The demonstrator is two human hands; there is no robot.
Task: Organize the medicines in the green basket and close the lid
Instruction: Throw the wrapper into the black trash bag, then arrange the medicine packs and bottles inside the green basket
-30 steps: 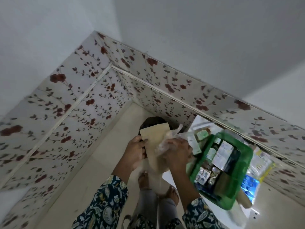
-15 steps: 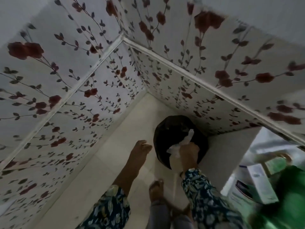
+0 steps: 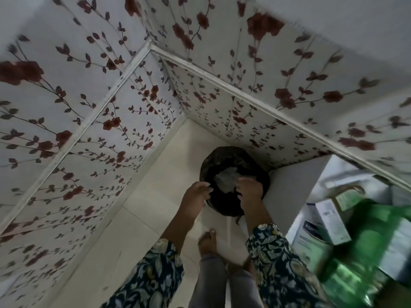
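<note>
The green basket [image 3: 375,227] is a blur at the right edge, with white medicine boxes [image 3: 329,221] beside it on a white surface. Both my hands reach down over a black lined bin [image 3: 235,154] on the floor in the corner. A crumpled clear plastic wrapper [image 3: 224,178] lies inside the bin. My right hand [image 3: 250,191] hovers over the bin's right side, fingers pointing down at the wrapper's edge. My left hand [image 3: 196,194] is at the bin's left rim with its fingers loosely curled and nothing in it.
Flowered wall panels [image 3: 111,121] meet in the corner just behind the bin. A white table side [image 3: 295,187] stands directly right of the bin. My bare foot [image 3: 208,241] is on the pale floor tiles below the bin.
The view has dropped and closed in on the bin. The plastic wrapper left my right hand and now lies in the bin. My left hand moved to the bin's rim.
</note>
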